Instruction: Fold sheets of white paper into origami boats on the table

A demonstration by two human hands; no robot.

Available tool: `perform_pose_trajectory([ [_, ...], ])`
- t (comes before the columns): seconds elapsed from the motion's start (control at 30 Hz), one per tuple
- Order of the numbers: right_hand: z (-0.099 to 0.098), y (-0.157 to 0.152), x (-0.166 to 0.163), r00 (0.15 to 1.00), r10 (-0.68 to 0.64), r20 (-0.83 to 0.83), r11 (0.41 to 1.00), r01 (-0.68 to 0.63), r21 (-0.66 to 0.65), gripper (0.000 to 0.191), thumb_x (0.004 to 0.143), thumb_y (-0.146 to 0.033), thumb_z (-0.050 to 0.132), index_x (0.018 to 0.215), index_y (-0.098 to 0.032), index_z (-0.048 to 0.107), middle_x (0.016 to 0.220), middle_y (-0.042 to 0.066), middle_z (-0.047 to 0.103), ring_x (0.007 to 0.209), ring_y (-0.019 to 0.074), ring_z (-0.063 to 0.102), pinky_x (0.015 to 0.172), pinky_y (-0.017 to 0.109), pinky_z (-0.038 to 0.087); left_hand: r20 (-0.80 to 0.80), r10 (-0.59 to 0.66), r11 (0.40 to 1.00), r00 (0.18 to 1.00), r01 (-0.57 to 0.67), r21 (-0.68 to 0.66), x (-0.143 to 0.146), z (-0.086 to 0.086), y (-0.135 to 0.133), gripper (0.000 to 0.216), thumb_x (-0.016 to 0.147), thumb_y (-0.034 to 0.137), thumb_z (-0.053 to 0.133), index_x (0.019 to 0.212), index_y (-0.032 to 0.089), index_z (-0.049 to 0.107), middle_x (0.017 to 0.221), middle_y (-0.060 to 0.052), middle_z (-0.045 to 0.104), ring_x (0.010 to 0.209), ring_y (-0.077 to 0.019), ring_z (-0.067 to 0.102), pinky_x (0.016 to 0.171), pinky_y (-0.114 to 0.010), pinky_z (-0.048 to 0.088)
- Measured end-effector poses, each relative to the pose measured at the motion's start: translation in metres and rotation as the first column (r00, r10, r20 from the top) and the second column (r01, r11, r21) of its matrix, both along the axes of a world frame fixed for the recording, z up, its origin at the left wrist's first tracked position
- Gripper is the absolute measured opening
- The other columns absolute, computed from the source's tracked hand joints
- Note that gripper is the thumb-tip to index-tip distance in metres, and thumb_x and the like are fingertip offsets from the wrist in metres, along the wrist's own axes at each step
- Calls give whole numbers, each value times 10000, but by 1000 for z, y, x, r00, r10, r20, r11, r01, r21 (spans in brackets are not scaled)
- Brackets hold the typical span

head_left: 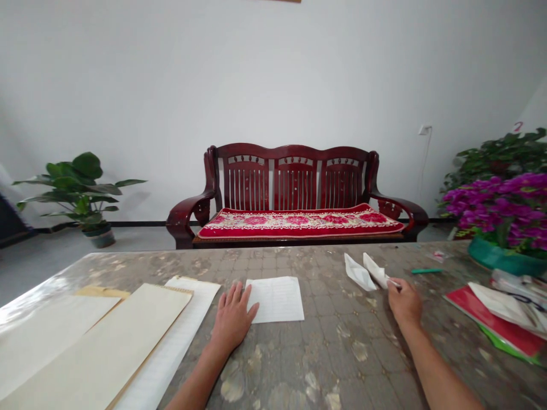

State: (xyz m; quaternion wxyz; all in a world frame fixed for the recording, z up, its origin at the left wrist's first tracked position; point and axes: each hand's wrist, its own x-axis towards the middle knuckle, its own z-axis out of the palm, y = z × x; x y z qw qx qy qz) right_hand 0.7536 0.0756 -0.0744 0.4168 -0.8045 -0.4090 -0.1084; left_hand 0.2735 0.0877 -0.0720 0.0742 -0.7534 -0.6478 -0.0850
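My left hand (234, 312) lies flat on the table with its fingers apart, at the left edge of a lined white sheet of paper (277, 299). My right hand (404, 300) is closed, pinching the near end of a folded paper boat (375, 270). A second paper boat (358, 273) sits just left of it on the tabletop. Beyond my right hand lies a green pen (426, 271).
Stacked paper pads (141, 319) cover the table's left side. At right are a red folder (496, 319), assorted papers and purple flowers in a teal pot (504, 259). A wooden bench (294, 151) stands past the patterned table (325, 364).
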Motion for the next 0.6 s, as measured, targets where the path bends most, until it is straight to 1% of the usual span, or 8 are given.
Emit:
perform_pose_trajectory([
  [0.17,-7,0,0,1000,12,2,1000,-12,-5,478,737,-481,381,895,-153,691,859,142,651,833,277,554,776,379,443,6,-9,1000,1000,9,-6,-1,-1,1,530,946,430,406,1418,203,485,1520,-130,415,1422,-291,349,1147,-487,276],
  [0.37,-8,-2,0,999,30,11,1000,-30,-2,489,737,-476,379,921,-141,682,884,148,638,870,280,546,797,373,433,-1,-1,1000,1000,1,-7,0,0,1,534,946,431,413,1423,199,482,1517,-135,418,1421,-293,350,1143,-485,284],
  [0.6,-9,-2,0,1000,27,8,1000,-27,-5,455,721,-461,398,909,-155,679,871,133,618,857,274,529,787,369,423,2,-10,1000,1000,10,7,-1,-2,1,525,950,424,412,1418,200,489,1513,-135,425,1423,-288,347,1147,-483,279],
])
